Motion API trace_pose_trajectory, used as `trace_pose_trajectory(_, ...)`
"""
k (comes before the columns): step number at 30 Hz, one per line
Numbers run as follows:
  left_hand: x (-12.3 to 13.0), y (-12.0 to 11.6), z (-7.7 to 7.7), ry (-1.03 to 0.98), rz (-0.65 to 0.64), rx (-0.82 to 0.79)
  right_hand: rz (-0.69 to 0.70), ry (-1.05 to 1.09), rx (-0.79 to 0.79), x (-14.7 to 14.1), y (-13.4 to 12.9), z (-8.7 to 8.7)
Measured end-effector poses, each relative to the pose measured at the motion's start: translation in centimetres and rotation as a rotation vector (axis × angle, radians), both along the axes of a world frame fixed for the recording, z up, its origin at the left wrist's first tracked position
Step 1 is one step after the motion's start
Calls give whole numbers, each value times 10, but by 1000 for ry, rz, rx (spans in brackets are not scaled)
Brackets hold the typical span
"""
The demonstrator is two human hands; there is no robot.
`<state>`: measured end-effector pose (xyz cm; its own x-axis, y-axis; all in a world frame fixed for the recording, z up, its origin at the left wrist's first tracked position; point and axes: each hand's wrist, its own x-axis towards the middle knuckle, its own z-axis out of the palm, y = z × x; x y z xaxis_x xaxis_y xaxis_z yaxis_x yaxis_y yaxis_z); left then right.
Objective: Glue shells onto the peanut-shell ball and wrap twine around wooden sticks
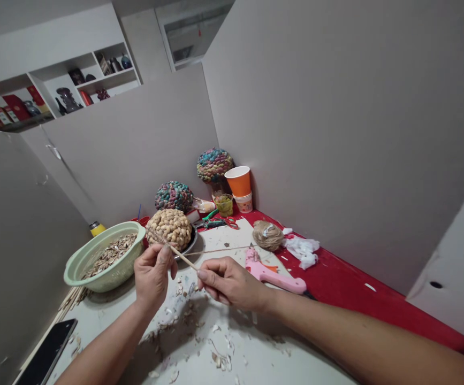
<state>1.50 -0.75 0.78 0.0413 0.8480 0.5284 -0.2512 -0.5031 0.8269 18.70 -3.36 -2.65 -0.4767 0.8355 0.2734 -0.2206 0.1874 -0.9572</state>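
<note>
Between my hands runs a thin wooden stick. My left hand is closed in a pinch at its far end, where fine strands also show near the fingertips. The stick's near end sits between the thumb and fingers of my right hand. A strand of twine stretches from the twine ball toward the stick and my left hand; its exact end is hidden. Just behind my left hand is a ball covered in tan shells, resting in a dark bowl. A pink glue gun lies beyond my right wrist.
A green basin of shells stands left, near a phone and sticks. At the back are colourful balls, orange cup, scissors and pliers. Shell bits litter the white board.
</note>
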Motion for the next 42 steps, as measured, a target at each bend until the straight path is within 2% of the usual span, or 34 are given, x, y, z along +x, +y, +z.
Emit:
trace_pose_trajectory(2, 0, 1, 0, -3, 4, -1, -52, -8, 22, 0, 0, 1)
trace_pose_trajectory(5, 0, 3, -1, -3, 3, -10, -212, -35, 114, 0, 0, 2)
trace_pose_trajectory(8, 1, 3, 1, 2, -20, -17, -255, -50, 175, 1, -1, 2)
trace_pose_trajectory(17, 3, -2, 8, 9, -108, -35, -206, -29, 156, 2, -1, 3)
trace_pose_trajectory(21, 3, -2, 8, 12, -114, -37, -143, 2, 90, 2, 0, 3)
trace_pose_trajectory(31, 2, -5, 10, 8, -107, -43, -25, 79, 51, 2, 4, -2)
trace_pose_trajectory(39, 1, -2, 7, 8, -43, -68, 194, 136, -155, 3, 5, 0)
trace_pose_trajectory(41, 1, -1, 6, 1, -32, -66, 177, 105, -151, 3, 5, 1)
trace_pose_trajectory(42, 1, -1, 6, -2, -27, -66, 126, 83, -121, 3, 4, 2)
